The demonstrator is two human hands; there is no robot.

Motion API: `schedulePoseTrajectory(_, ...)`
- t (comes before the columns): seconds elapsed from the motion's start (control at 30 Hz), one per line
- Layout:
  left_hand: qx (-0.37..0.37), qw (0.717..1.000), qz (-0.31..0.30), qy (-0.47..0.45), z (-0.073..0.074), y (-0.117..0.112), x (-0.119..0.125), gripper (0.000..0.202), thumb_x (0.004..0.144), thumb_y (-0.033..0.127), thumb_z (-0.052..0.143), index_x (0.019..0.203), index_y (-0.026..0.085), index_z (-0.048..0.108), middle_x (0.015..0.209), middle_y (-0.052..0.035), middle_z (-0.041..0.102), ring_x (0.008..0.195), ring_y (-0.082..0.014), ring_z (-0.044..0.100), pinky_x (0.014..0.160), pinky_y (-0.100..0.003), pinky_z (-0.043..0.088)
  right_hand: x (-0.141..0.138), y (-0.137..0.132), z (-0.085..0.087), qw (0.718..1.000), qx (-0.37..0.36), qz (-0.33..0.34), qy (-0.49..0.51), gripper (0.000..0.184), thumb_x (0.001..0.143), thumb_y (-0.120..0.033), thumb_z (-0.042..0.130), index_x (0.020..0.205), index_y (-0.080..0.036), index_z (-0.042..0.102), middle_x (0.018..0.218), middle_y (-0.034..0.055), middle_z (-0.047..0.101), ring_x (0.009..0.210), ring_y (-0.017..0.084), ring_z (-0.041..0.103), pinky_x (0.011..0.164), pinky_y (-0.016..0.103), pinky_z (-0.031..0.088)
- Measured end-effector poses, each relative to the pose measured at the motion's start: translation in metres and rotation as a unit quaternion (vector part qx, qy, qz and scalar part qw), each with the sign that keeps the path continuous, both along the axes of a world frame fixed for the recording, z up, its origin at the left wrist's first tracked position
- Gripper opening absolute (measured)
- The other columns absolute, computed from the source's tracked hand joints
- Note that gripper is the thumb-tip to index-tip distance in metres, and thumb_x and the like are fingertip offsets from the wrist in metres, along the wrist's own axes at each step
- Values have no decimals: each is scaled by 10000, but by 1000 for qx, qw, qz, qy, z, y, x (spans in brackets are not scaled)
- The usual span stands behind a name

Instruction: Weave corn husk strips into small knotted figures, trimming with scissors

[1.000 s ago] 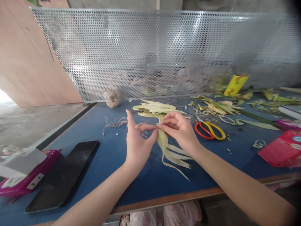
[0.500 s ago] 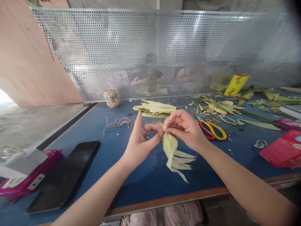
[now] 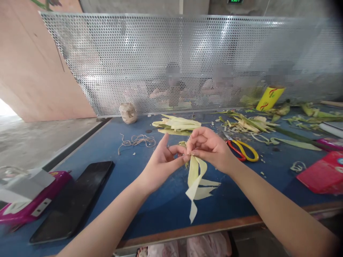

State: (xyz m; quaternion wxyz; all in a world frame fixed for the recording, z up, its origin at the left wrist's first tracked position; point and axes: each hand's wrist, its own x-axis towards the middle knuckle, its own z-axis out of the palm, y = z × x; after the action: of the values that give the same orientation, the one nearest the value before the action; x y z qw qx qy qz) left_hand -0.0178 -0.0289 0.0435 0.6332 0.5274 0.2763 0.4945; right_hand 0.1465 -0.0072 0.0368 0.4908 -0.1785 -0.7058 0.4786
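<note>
Head view: clock centred on the joined fingertips, twelve pointing to the screen. Item: pale green-yellow husk strips [image 3: 198,175], located at centre, upper end pinched, loose tails hanging toward six o'clock above the tabletop [image 3: 155,221], one tail twisted. Left hand [image 3: 158,166]: entering from eight o'clock; grip together, thumb and forefinger clamped on the upper end of the strips. Right hand [image 3: 214,150]: entering from four o'clock; grip together, thumb and forefinger clamped on the same end, just beside the left fingertips, remaining fingers curled. Twelve o'clock: flat pile of husks [image 3: 179,122], just beyond the hands; farther back, perforated metal screen [image 3: 150,46], with people blurred behind it. Two o'clock: heap of husk scraps [image 3: 246,124]; beyond it, yellow cylinder [image 3: 270,99], tilted. Three o'clock: scissors [image 3: 249,150], one handle loop red, one yellow, near the right wrist; well apart, red packet [image 3: 323,173]. Between nine and ten o'clock: loose tangle of thin twine [image 3: 139,140]. Ten o'clock: pale brown lump [image 3: 128,113], near the foot of the screen. Eight o'clock: black phone [image 3: 75,200], lying flat; beside it, magenta power strip [image 3: 16,214], partly covered by white box-shaped pieces [image 3: 29,185].
</note>
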Motion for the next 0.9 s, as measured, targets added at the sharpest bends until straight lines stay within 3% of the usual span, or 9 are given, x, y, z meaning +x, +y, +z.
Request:
schedulePoseTrajectory(0.17, 27, 999, -7, 40, -3, 2, -1, 919, 671, 189, 700, 1381, 175, 117, 762, 13, 608, 750, -125, 541, 758, -312, 394, 2, 4, -3, 999, -8, 29, -16, 228, 822, -224, 583, 1007, -233, 450, 787, -22, 557, 721, 98, 552, 648, 253, 467)
schedulePoseTrajectory(0.3, 120, 977, 109, 141, -9, 6, -4, 934, 721, 185, 632, 1413, 159, 5, 788, 6, 600, 759, -126, 500, 762, -314, 370, 1, 6, -5, 997, -53, 36, -31, 335, 798, -213, 603, 1084, -230, 430, 926, 15, 584, 839, 130, 589, 723, 290, 486)
schedulePoseTrajectory(0.4, 147, 952, 170, 205, -11, 9, -5, 947, 740, 180, 597, 1414, 130, -66, 766, 9, 598, 766, -136, 499, 785, -329, 375, -2, 7, -7, 994, -104, 19, -23, 430, 740, -166, 648, 1094, -242, 416, 992, 27, 591, 833, 136, 610, 692, 285, 505)
schedulePoseTrajectory(0.63, 115, 955, 182, 203, -11, 12, -1, 915, 743, 185, 587, 1411, 124, -35, 748, 13, 598, 733, -128, 544, 745, -317, 427, -8, 9, -10, 970, -240, -34, 10, 454, 713, -138, 647, 1091, -230, 414, 1029, 39, 588, 735, 109, 628, 617, 239, 505)
schedulePoseTrajectory(0.73, 96, 948, 226, 204, -9, 15, -7, 849, 753, 217, 579, 1404, 115, 45, 783, -10, 592, 734, -137, 557, 662, -291, 438, -8, 11, -10, 955, -290, -55, 22, 486, 703, -132, 638, 1110, -232, 392, 1061, 51, 566, 698, 104, 624, 580, 237, 504)
schedulePoseTrajectory(0.83, 176, 906, 325, 206, -3, 12, -17, 722, 769, 215, 563, 1370, 128, 173, 825, -33, 582, 738, -146, 559, 652, -298, 449, -10, 16, -15, 948, -303, -91, 17, 503, 678, -98, 622, 1100, -223, 379, 1057, 55, 562, 678, 108, 631, 573, 242, 509)
schedulePoseTrajectory(0.9, 301, 822, 413, 253, 4, 5, -18, 585, 796, 179, 527, 1326, 184, 280, 833, -35, 575, 775, -158, 551, 704, -326, 440, -15, 20, -23, 953, -288, -95, 4, 485, 668, -85, 607, 1081, -218, 390, 1022, 43, 571, 661, 111, 635, 568, 248, 513)
